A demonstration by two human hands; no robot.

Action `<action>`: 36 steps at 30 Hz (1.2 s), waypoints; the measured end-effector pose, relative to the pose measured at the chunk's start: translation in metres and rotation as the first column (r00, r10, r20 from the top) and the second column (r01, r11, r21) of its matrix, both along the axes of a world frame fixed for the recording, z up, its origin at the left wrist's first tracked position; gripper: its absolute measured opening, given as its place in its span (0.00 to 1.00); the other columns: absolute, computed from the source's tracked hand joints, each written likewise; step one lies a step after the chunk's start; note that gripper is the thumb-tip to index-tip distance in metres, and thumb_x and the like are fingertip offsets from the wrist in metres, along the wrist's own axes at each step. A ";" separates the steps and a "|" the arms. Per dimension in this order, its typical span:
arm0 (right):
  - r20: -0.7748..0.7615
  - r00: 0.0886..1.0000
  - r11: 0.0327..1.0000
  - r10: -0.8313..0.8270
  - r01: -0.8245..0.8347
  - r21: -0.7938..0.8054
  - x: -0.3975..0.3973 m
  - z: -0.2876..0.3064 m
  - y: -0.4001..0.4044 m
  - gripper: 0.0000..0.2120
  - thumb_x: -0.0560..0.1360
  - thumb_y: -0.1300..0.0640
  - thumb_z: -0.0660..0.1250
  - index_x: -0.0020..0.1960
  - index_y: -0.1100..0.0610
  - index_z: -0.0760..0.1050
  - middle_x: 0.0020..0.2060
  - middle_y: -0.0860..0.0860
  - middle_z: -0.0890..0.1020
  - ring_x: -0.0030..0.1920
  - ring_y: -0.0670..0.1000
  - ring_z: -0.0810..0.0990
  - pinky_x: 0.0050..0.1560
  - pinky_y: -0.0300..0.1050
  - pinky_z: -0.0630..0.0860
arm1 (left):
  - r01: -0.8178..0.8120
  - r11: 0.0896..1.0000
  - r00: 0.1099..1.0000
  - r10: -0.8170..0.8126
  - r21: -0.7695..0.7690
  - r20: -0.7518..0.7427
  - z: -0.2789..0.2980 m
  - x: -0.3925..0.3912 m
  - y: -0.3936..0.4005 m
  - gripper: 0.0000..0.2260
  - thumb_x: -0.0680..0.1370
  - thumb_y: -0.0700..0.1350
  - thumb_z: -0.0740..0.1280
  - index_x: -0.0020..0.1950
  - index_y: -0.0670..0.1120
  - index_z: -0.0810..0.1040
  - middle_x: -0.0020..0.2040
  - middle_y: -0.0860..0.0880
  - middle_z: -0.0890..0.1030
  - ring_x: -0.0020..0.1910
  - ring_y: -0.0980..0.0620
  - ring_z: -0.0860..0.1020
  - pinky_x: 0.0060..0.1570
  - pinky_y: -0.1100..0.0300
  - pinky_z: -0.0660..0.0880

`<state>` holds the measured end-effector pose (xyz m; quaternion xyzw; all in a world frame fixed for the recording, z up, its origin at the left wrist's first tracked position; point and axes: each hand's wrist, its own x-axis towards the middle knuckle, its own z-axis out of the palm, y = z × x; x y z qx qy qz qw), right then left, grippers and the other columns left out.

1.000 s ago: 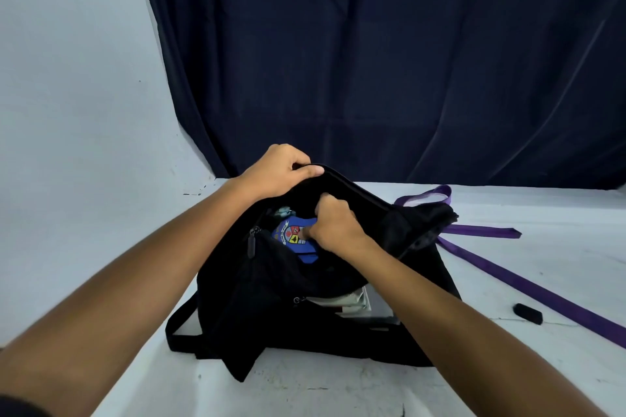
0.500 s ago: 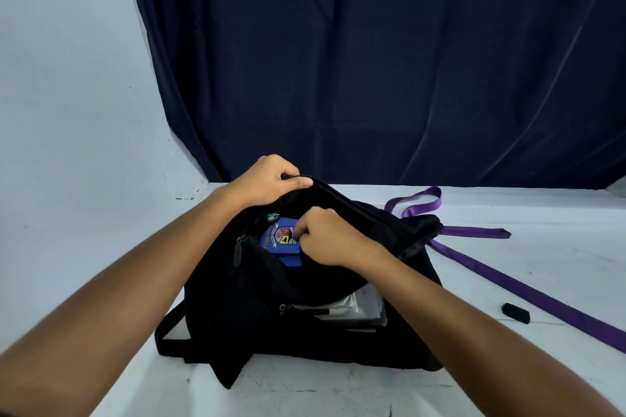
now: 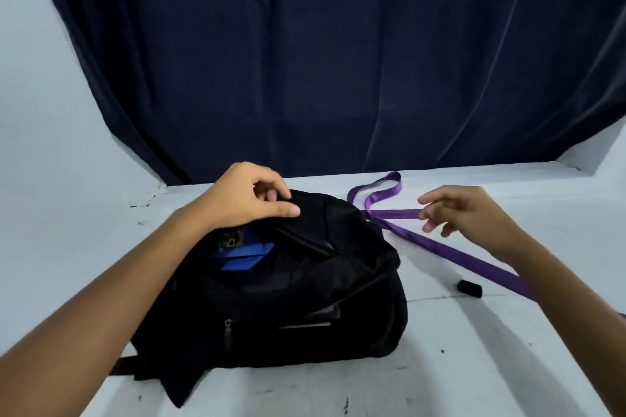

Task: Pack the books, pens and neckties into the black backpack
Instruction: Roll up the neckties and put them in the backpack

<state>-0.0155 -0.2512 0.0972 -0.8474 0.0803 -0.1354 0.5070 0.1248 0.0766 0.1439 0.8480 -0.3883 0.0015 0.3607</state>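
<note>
Since the purple necktie (image 3: 450, 249) lies loose on the white tabletop (image 3: 474, 366) to the right of the black backpack (image 3: 288, 294), with a loop at its far end and a long tail running toward the near right, it is judged to be light, limp and somewhat slippery. A single-point lift would probably leave the ends trailing, so a hold near the crossing beside the loop, followed by gathering or folding, is suggested. The right hand (image 3: 464, 213) is held just above that crossing with fingers spread and loosely bent; nothing is gripped, and whether the fabric is touched cannot be told. The bag's upper flap is pinched between thumb and fingers of the left hand (image 3: 247, 196), so the mouth is kept open. A blue item (image 3: 245, 255) is seen inside the opening. A small black object (image 3: 470, 288), possibly a pen cap, rests near the tie's tail. A dark curtain (image 3: 338, 61) hangs behind.
</note>
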 end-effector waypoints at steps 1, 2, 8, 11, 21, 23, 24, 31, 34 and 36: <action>-0.008 0.996 0.996 -0.087 0.087 -0.002 -0.001 -0.015 -0.017 0.10 0.78 0.70 0.61 0.49 0.60 0.80 0.39 0.57 0.85 0.41 0.58 0.85 0.35 0.41 0.76 | 0.017 1.000 1.000 -0.017 -0.003 0.004 0.001 -0.004 -0.015 0.13 0.64 0.58 0.77 0.41 0.51 0.84 0.35 0.50 0.81 0.31 0.57 0.74 0.36 0.62 0.73; -0.022 0.986 0.987 -0.163 0.163 0.006 -0.005 -0.030 -0.033 0.11 0.78 0.70 0.61 0.47 0.59 0.79 0.39 0.56 0.84 0.41 0.59 0.84 0.34 0.39 0.76 | 0.044 0.999 0.999 -0.044 0.010 0.009 0.001 -0.009 -0.035 0.11 0.66 0.56 0.78 0.41 0.51 0.84 0.36 0.50 0.81 0.32 0.56 0.74 0.37 0.61 0.74; -0.104 0.931 0.893 -0.350 0.298 -0.338 -0.045 -0.098 -0.096 0.10 0.75 0.69 0.65 0.49 0.60 0.83 0.45 0.53 0.85 0.49 0.55 0.82 0.50 0.42 0.73 | 0.206 0.961 0.978 -0.206 0.183 -0.024 -0.015 -0.033 -0.163 0.09 0.70 0.55 0.76 0.45 0.52 0.83 0.40 0.52 0.82 0.41 0.53 0.79 0.45 0.59 0.76; -0.260 0.919 0.873 -0.297 0.151 -0.464 -0.058 -0.116 -0.125 0.11 0.77 0.60 0.67 0.58 0.56 0.81 0.53 0.51 0.83 0.56 0.53 0.79 0.55 0.44 0.74 | 0.252 0.919 0.968 -0.245 0.302 -0.062 -0.039 -0.046 -0.231 0.11 0.72 0.55 0.75 0.48 0.51 0.82 0.41 0.54 0.81 0.42 0.57 0.78 0.45 0.63 0.75; -0.271 0.959 0.792 -0.078 -0.106 -0.602 -0.078 -0.161 -0.192 0.14 0.78 0.52 0.66 0.62 0.50 0.79 0.57 0.47 0.82 0.58 0.53 0.76 0.57 0.48 0.73 | 0.182 0.909 0.971 -0.106 0.374 -0.215 -0.163 -0.067 -0.354 0.10 0.77 0.49 0.70 0.58 0.49 0.83 0.55 0.53 0.83 0.55 0.56 0.79 0.60 0.55 0.75; -0.265 0.963 0.817 -0.052 -0.112 -0.565 -0.081 -0.161 -0.200 0.14 0.77 0.54 0.67 0.62 0.51 0.79 0.56 0.49 0.82 0.55 0.52 0.76 0.55 0.47 0.74 | 0.165 0.923 0.972 -0.091 0.348 -0.218 -0.176 -0.076 -0.360 0.12 0.79 0.47 0.68 0.62 0.49 0.81 0.61 0.52 0.81 0.62 0.56 0.77 0.65 0.57 0.72; -0.269 0.962 0.828 -0.039 -0.120 -0.547 -0.081 -0.162 -0.203 0.14 0.77 0.55 0.68 0.63 0.52 0.78 0.55 0.50 0.82 0.53 0.51 0.77 0.54 0.45 0.74 | 0.159 0.922 0.974 -0.088 0.352 -0.208 -0.180 -0.081 -0.362 0.13 0.80 0.47 0.67 0.64 0.48 0.80 0.64 0.52 0.80 0.64 0.56 0.75 0.67 0.58 0.70; -0.350 0.937 0.965 -0.011 -0.082 -0.251 -0.071 -0.161 -0.219 0.16 0.71 0.60 0.75 0.57 0.55 0.80 0.43 0.50 0.83 0.40 0.47 0.78 0.37 0.34 0.71 | 0.128 0.919 0.986 -0.077 0.372 -0.147 -0.194 -0.094 -0.369 0.14 0.82 0.46 0.62 0.66 0.48 0.79 0.64 0.51 0.79 0.66 0.54 0.74 0.67 0.60 0.68; -0.327 0.945 0.987 0.010 -0.061 -0.146 -0.071 -0.155 -0.227 0.11 0.68 0.62 0.77 0.48 0.56 0.81 0.34 0.46 0.81 0.34 0.42 0.77 0.35 0.33 0.70 | 0.126 0.927 0.987 -0.083 0.354 -0.135 -0.195 -0.090 -0.372 0.13 0.82 0.51 0.63 0.61 0.51 0.82 0.60 0.53 0.81 0.63 0.56 0.74 0.65 0.57 0.70; -0.290 0.956 0.998 0.050 -0.055 -0.009 -0.073 -0.144 -0.236 0.11 0.66 0.66 0.77 0.43 0.55 0.79 0.31 0.47 0.80 0.30 0.41 0.75 0.35 0.34 0.70 | 0.112 0.942 0.975 -0.043 0.316 -0.218 -0.191 -0.087 -0.377 0.15 0.81 0.55 0.62 0.53 0.49 0.85 0.52 0.53 0.83 0.55 0.55 0.77 0.60 0.55 0.72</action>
